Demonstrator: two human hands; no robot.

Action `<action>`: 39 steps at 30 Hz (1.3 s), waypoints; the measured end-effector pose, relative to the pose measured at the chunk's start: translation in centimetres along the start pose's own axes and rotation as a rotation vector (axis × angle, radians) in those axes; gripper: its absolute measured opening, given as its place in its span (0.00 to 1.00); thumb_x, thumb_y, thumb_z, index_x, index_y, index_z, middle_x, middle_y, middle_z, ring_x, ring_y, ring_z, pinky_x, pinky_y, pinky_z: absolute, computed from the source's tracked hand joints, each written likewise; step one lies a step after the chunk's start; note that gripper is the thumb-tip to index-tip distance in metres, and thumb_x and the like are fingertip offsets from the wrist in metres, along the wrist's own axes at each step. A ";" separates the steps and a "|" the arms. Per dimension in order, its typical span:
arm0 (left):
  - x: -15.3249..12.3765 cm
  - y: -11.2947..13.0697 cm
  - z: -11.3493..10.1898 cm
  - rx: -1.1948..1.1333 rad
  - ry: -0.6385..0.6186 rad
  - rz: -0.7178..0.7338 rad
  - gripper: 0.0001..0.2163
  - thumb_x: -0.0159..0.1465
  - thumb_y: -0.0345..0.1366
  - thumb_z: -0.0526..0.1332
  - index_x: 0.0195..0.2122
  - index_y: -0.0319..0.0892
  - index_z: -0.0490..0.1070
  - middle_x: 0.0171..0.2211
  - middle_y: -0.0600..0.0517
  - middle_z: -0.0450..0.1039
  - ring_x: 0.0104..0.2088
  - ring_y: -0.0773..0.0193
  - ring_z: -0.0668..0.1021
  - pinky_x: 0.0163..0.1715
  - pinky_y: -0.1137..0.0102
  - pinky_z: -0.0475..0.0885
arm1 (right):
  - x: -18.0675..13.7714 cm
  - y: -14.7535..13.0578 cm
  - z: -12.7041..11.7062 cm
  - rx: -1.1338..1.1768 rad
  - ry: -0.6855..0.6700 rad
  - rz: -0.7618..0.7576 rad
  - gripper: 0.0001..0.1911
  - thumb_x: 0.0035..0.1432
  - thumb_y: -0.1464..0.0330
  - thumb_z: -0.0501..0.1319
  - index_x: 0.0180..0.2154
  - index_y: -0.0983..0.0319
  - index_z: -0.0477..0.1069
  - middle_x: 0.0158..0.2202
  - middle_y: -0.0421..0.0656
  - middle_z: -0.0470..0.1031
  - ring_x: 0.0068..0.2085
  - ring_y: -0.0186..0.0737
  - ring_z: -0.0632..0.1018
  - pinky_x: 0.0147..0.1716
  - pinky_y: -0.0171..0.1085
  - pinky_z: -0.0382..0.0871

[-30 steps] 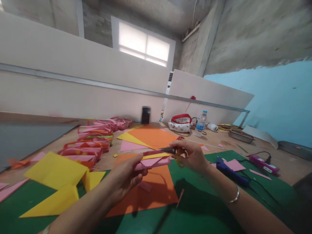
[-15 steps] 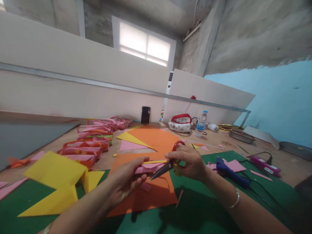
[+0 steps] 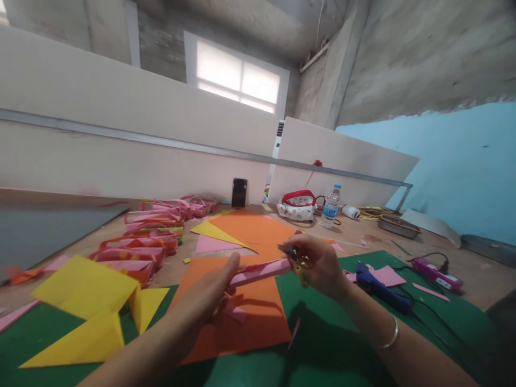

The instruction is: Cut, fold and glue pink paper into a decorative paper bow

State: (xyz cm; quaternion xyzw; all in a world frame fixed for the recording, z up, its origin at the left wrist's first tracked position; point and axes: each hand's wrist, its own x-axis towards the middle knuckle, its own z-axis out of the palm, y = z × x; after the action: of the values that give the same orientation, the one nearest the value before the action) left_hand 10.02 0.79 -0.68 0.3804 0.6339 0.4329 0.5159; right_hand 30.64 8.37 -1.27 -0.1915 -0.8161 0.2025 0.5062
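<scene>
My left hand (image 3: 220, 287) is closed on one end of a folded pink strip (image 3: 262, 273), thumb on top and the other fingers partly hidden beneath. My right hand (image 3: 320, 263) holds a pair of scissors (image 3: 288, 250), whose dark blades point left and look foreshortened; a yellow handle loop hangs below the fingers. The strip's far end meets the right fingers. Under both hands lies an orange sheet (image 3: 258, 322) on a green cutting mat (image 3: 322, 344). A small pink piece (image 3: 236, 312) shows below the left hand.
Yellow sheets (image 3: 84, 285) lie at left, with a row of pink and orange folded pieces (image 3: 141, 247) behind. A blue glue gun (image 3: 381, 290) with its cord and a pink power strip (image 3: 437, 274) lie right. At the back stand a phone (image 3: 239, 192), a pouch (image 3: 297, 207) and a water bottle (image 3: 330, 207).
The scissor blades have swung up and away from the strip, which they overlapped before. The pink strip has turned, showing its long side, and its right end now meets the right fingers.
</scene>
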 end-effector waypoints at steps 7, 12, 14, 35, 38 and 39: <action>0.1 0.5 -1.0 0.333 -0.014 0.573 0.22 0.54 0.50 0.59 0.48 0.48 0.70 0.48 0.52 0.72 0.47 0.55 0.73 0.45 0.66 0.68 | 0.0 0.2 0.5 0.361 0.080 0.144 0.20 0.44 0.76 0.66 0.42 0.58 0.70 0.29 0.40 0.73 0.29 0.33 0.74 0.28 0.33 0.70; 0.2 0.2 -0.6 0.176 -0.177 0.549 0.16 0.58 0.43 0.58 0.46 0.46 0.71 0.41 0.54 0.77 0.38 0.63 0.78 0.37 0.73 0.72 | 0.2 -0.1 0.3 0.330 -0.001 0.197 0.20 0.45 0.75 0.65 0.43 0.59 0.69 0.32 0.41 0.73 0.31 0.34 0.74 0.31 0.34 0.69; 0.1 0.4 -0.6 0.151 -0.188 0.542 0.16 0.59 0.43 0.58 0.46 0.45 0.71 0.42 0.54 0.76 0.38 0.63 0.78 0.36 0.73 0.72 | 0.6 -0.2 -0.7 0.201 -0.064 0.238 0.20 0.47 0.75 0.64 0.45 0.60 0.69 0.34 0.43 0.72 0.34 0.36 0.73 0.33 0.35 0.68; -0.1 1.4 -1.8 0.579 -0.008 0.741 0.09 0.56 0.42 0.60 0.37 0.51 0.76 0.38 0.56 0.78 0.40 0.59 0.76 0.39 0.73 0.67 | 0.9 -1.0 -2.0 -0.526 -0.610 0.006 0.28 0.45 0.74 0.65 0.51 0.57 0.68 0.31 0.41 0.69 0.33 0.37 0.68 0.32 0.35 0.59; -0.2 1.5 -1.9 0.576 0.005 0.711 0.09 0.55 0.43 0.61 0.35 0.49 0.77 0.34 0.55 0.78 0.36 0.60 0.76 0.36 0.73 0.67 | 0.9 -1.1 -1.9 -0.528 -0.609 -0.045 0.27 0.46 0.73 0.65 0.51 0.57 0.69 0.28 0.40 0.69 0.31 0.35 0.67 0.30 0.34 0.58; -0.1 1.5 -1.9 0.564 0.001 0.701 0.09 0.55 0.43 0.61 0.34 0.48 0.77 0.33 0.55 0.78 0.35 0.60 0.77 0.35 0.74 0.68 | 0.9 -1.0 -1.9 -0.525 -0.602 -0.061 0.26 0.47 0.72 0.66 0.50 0.57 0.69 0.28 0.39 0.69 0.30 0.35 0.67 0.29 0.34 0.58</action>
State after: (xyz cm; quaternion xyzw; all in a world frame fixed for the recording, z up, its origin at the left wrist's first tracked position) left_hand 8.20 0.85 0.94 0.6977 0.5601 0.3922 0.2138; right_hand 31.87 8.26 0.72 -0.2219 -0.9573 0.0190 0.1841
